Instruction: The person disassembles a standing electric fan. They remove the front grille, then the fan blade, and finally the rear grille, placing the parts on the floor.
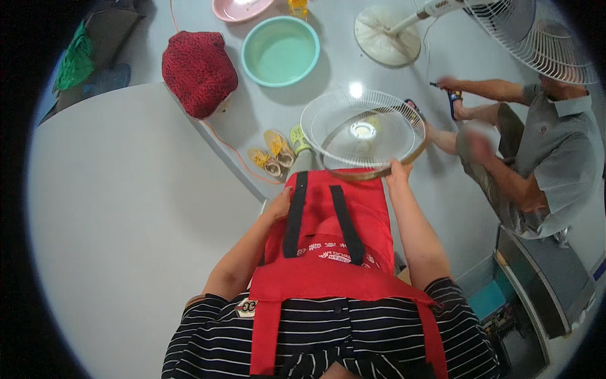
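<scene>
My right hand is clamped on the near rim of a wire guard, toward its right side. The guard is out in front of my apron, tipped only slightly, with the floor and one of my shoes below it; how high it hangs I can't tell. My left hand is well apart from it, down by the left edge of the apron; I can't tell whether its fingers grip the cloth or just rest there.

The step in hand, as I judge it, is handling the guard one-handed, since nothing else seems to bear it. Beyond it stands a fan, its base on the floor and its wire head over toward a co-worker on my right. The guard looks like a part for such a fan, though I can't be sure they belong together.

Any next move calls for a firm right grip, because a wide disc held at one edge will likely sag or swing. Bringing my left hand to the other side of the rim would steady it. I'd also need to mind the co-worker's foot, which shows right at the guard's far right edge, and the green basin ahead of me.
</scene>
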A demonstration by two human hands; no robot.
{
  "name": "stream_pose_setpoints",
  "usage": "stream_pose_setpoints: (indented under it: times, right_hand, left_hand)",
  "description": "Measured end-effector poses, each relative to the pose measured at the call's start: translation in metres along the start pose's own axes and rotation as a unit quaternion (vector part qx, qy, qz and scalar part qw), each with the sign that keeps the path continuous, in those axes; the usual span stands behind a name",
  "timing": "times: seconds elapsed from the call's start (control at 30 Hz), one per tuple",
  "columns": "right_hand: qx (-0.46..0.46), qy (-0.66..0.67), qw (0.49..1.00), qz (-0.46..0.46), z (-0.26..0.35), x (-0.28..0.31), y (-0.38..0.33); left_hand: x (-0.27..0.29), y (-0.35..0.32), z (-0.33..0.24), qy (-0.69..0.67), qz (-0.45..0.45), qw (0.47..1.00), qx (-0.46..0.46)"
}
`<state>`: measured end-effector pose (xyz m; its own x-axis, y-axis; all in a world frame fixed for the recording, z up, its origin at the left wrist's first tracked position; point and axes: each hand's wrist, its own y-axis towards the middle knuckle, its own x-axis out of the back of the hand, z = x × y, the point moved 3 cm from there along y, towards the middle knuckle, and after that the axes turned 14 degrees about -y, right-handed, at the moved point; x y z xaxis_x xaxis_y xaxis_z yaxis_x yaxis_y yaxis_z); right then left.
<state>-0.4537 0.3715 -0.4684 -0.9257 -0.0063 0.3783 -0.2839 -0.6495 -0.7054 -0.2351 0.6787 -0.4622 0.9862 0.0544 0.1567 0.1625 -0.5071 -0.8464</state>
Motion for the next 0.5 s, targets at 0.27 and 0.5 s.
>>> stream_pose_setpoints:
  times: [0.27, 0.5]
  right_hand:
    - [-0.150, 0.032, 0.988, -0.026, -0.028, -0.026, 0.079]
    - [-0.247, 0.131, 0.957, 0.071, -0.070, -0.057, 0.143]
  left_hand:
    - [-0.041, 0.019, 0.004, -0.007, -0.033, 0.999, -0.023]
    - [-0.098, 0.040, -0.007, 0.138, -0.127, 0.975, 0.121]
